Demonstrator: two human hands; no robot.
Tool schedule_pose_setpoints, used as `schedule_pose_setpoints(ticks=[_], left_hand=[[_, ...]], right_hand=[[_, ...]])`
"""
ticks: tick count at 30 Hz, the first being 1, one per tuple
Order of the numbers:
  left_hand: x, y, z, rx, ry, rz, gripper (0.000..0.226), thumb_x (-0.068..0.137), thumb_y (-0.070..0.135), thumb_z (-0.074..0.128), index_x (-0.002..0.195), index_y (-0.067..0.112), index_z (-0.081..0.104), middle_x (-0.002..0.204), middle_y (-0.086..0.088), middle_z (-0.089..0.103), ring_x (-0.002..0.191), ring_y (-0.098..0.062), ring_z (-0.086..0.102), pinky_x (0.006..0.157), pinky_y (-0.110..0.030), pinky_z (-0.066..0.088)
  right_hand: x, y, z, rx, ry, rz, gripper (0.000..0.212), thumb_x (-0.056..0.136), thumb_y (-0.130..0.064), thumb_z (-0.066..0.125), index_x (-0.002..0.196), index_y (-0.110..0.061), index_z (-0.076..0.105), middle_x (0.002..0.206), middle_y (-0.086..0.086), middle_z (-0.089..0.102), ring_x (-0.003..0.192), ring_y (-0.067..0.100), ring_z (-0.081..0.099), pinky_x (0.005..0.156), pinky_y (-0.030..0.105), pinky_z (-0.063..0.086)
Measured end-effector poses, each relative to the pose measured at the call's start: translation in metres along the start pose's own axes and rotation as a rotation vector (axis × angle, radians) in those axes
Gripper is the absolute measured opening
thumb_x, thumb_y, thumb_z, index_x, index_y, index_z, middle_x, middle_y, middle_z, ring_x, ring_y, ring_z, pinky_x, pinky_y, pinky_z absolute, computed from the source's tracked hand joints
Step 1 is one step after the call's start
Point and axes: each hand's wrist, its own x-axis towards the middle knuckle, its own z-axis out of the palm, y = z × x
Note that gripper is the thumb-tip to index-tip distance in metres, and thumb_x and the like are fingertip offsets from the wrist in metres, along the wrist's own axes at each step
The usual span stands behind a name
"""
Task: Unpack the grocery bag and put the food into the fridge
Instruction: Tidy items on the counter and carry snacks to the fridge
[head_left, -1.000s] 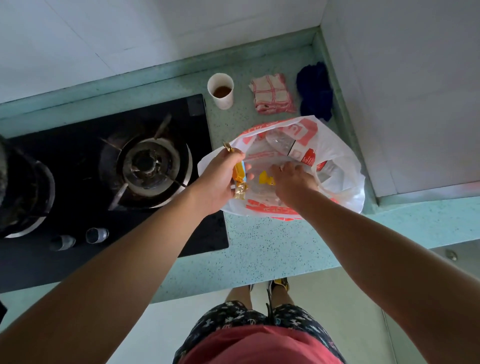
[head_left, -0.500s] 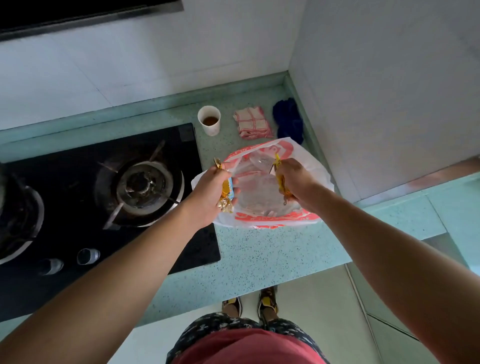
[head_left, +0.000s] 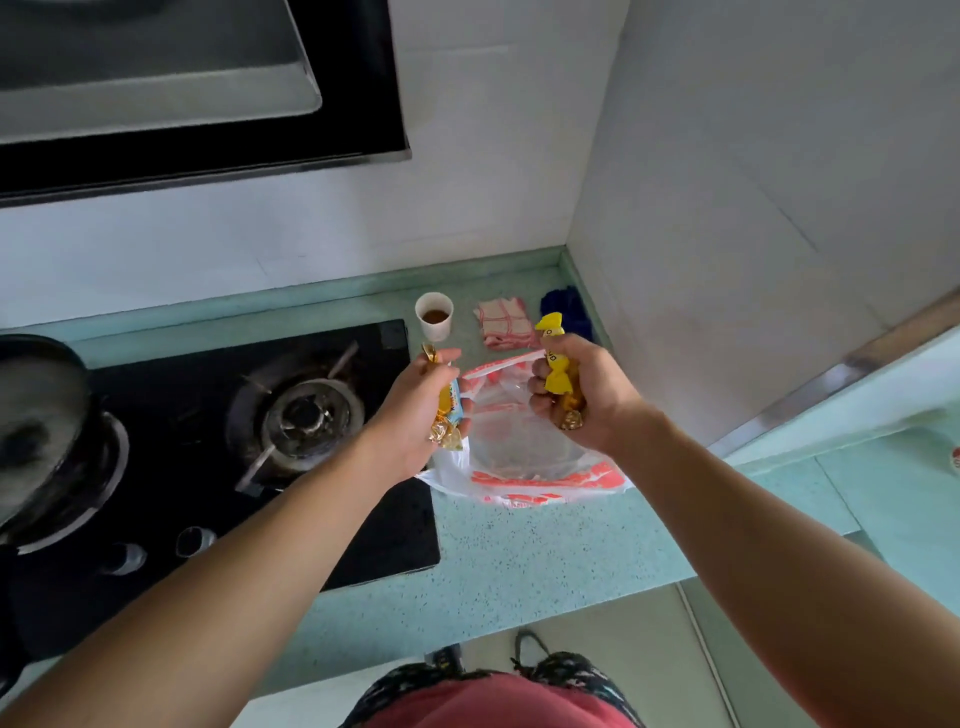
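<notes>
A white plastic grocery bag with red print (head_left: 524, 457) lies on the green counter (head_left: 519, 561), right of the stove. My left hand (head_left: 415, 415) is closed on wrapped candies with gold and orange wrappers (head_left: 448, 415), held just above the bag's left edge. My right hand (head_left: 587, 400) grips more wrapped candies, a yellow one (head_left: 555, 364) sticking up out of the fist, above the bag's top right. The bag looks slack and see-through; what is left inside I cannot make out.
A black gas stove (head_left: 291, 415) fills the left counter, with a pot (head_left: 36, 415) on the far-left burner. A paper cup of brown liquid (head_left: 434, 316), a red-checked cloth (head_left: 501, 325) and a blue cloth (head_left: 569, 312) sit behind the bag. Range hood (head_left: 197, 88) overhead.
My right hand came out of the bag holding yellow candies and rose. Both hands lifted above the bag. My head tilted up, bringing the range hood into view.
</notes>
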Motion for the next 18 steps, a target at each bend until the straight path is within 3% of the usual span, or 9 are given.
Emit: schedule_pose_setpoints(ticks=[4, 6, 14, 18], left_hand=[[-0.022, 0.003, 0.001, 0.020, 0.104, 0.084, 0.028, 0.103, 0.016, 0.047, 0.129, 0.022, 0.057, 0.095, -0.009, 0.056, 0.076, -0.020, 0.059, 0.061, -0.034, 0.049], [-0.034, -0.001, -0.001, -0.020, 0.153, 0.107, 0.029, 0.103, 0.017, 0.046, 0.129, 0.021, 0.057, 0.097, -0.011, 0.056, 0.075, -0.019, 0.058, 0.063, -0.035, 0.048], [-0.105, -0.056, -0.010, -0.303, 0.432, 0.094, 0.025, 0.100, 0.016, 0.051, 0.122, 0.019, 0.062, 0.094, -0.009, 0.057, 0.074, -0.019, 0.056, 0.059, -0.032, 0.047], [-0.158, -0.093, -0.033, -0.402, 0.651, 0.081, 0.024, 0.098, 0.015, 0.051, 0.114, 0.022, 0.068, 0.090, -0.007, 0.059, 0.068, -0.017, 0.056, 0.051, -0.029, 0.044]], right_hand=[[-0.007, -0.008, 0.010, -0.062, -0.124, 0.043, 0.007, 0.091, -0.013, 0.062, 0.095, -0.009, 0.059, 0.071, 0.006, 0.052, 0.059, 0.018, 0.054, 0.048, 0.026, 0.047], [-0.008, -0.009, 0.012, -0.124, -0.191, 0.069, 0.012, 0.093, -0.011, 0.060, 0.104, -0.010, 0.057, 0.076, 0.007, 0.056, 0.058, 0.017, 0.055, 0.044, 0.024, 0.045], [-0.021, 0.029, 0.026, -0.360, -0.465, 0.258, 0.010, 0.093, -0.017, 0.061, 0.095, -0.019, 0.051, 0.075, 0.004, 0.052, 0.057, 0.014, 0.046, 0.041, 0.019, 0.025], [-0.043, 0.070, 0.060, -0.468, -0.646, 0.385, 0.012, 0.094, -0.019, 0.063, 0.091, -0.020, 0.051, 0.072, 0.002, 0.049, 0.057, 0.013, 0.043, 0.036, 0.017, 0.027]])
